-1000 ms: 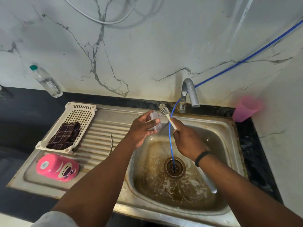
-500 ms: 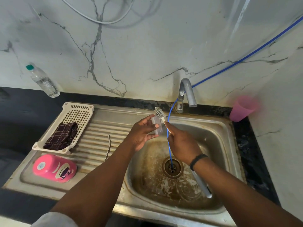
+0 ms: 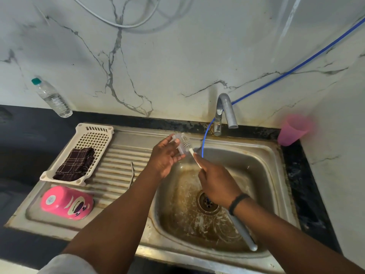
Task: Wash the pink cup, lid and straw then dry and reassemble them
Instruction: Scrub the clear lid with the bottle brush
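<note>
Over sink (image 3: 276, 155): left hand (image 3: 164, 157) gripping blurry (perhaps clear) lid (image 3: 178, 142), right hand (image 3: 217, 184) pinching brush (image 3: 187, 145).

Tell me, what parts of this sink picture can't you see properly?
Head view:
- Clear piece in the left hand: blurred and see-through, so it can't be identified.
- Brush handle: partly covered by the right hand.
- Drain: partly behind the right wrist.
- Pink tumbler: smeared by blur.

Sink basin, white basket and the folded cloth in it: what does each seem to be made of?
Sink basin: seemingly stainless steel, dull grey sheen, brown staining around the drain. White basket: probably moulded plastic, matte cream, with a regular grid of holes. Folded cloth: woven fabric, likely cotton, dark with a pale check, soft creases.
</note>
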